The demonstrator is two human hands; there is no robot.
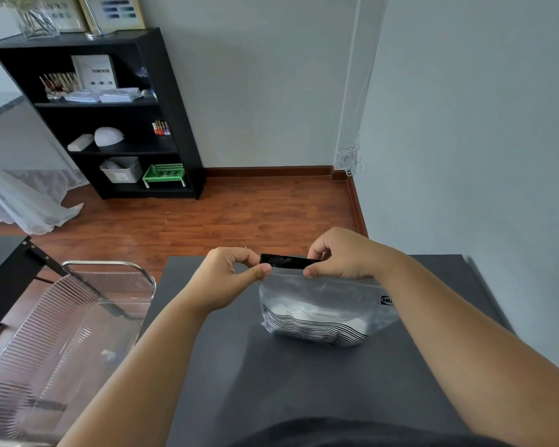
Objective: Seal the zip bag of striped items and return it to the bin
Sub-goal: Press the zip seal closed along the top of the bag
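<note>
A clear zip bag [323, 304] with a black top strip stands upright on the dark grey table [271, 382]. Black-and-white striped items fill its lower part. My left hand [229, 275] pinches the left end of the black strip between thumb and forefinger. At the strip's right end, my right hand [339, 256] pinches it the same way. A clear ribbed plastic bin [62, 333] sits to the left of the table, below my left forearm.
A black shelf unit [110, 124] with boxes and a green basket stands against the far wall. Wooden floor lies between it and the table. A black table edge [4, 269] is at the left, and a grey wall runs along the right.
</note>
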